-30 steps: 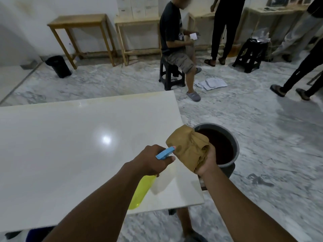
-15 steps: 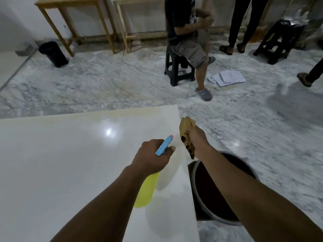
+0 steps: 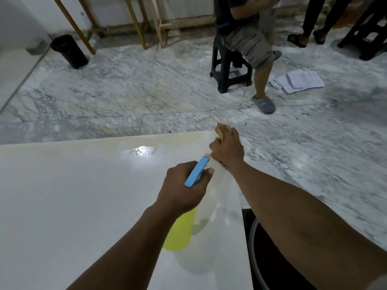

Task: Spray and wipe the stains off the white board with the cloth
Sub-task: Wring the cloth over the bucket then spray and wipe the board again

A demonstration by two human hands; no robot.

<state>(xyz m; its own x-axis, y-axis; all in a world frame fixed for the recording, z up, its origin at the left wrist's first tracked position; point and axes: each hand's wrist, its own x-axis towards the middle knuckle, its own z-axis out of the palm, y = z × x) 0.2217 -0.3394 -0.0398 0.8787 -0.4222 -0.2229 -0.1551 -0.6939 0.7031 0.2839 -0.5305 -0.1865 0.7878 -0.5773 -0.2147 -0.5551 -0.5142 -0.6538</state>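
Past your hands you see a grey marble floor (image 3: 129,88). Far ahead, a person sits on a black stool (image 3: 229,68); papers (image 3: 297,81) lie on the floor just to their right. Up & to the left: wooden table legs (image 3: 136,21), a black bin (image 3: 70,51), white wall (image 3: 18,15).

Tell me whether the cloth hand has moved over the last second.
Yes. The right hand with the brown cloth left its spot over the bucket and went forward to the white board's far right corner.
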